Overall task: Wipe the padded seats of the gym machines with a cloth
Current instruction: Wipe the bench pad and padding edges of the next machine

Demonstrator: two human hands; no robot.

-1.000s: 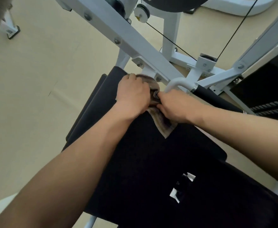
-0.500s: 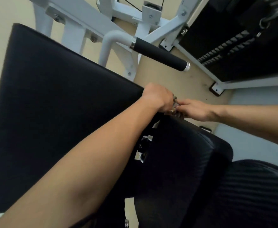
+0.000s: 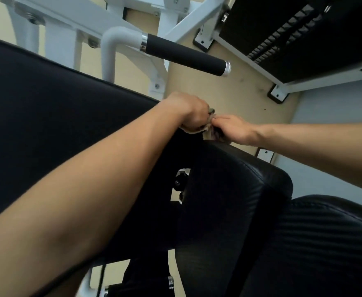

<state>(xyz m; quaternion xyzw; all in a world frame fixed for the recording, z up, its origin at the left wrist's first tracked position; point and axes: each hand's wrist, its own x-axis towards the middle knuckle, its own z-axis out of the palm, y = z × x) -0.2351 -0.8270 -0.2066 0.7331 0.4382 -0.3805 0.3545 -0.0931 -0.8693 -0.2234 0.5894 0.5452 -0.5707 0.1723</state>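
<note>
Closest is the black padded seat point(image 3: 229, 189). Right at its top edge is the cloth point(image 3: 208, 135), bunched up between both hands. The left hand point(image 3: 192, 113) is curled tight round one end. The right hand point(image 3: 232, 129) pinches the other end, maybe to fold a clean side out for wiping. Farther off are the black handle point(image 3: 184, 54) and the weight stack point(image 3: 283, 28).

Beige floor point(image 3: 236, 97), white machine frame point(image 3: 68, 16), black weight stack point(image 3: 283, 28), grey floor strip point(image 3: 336, 108)
</note>
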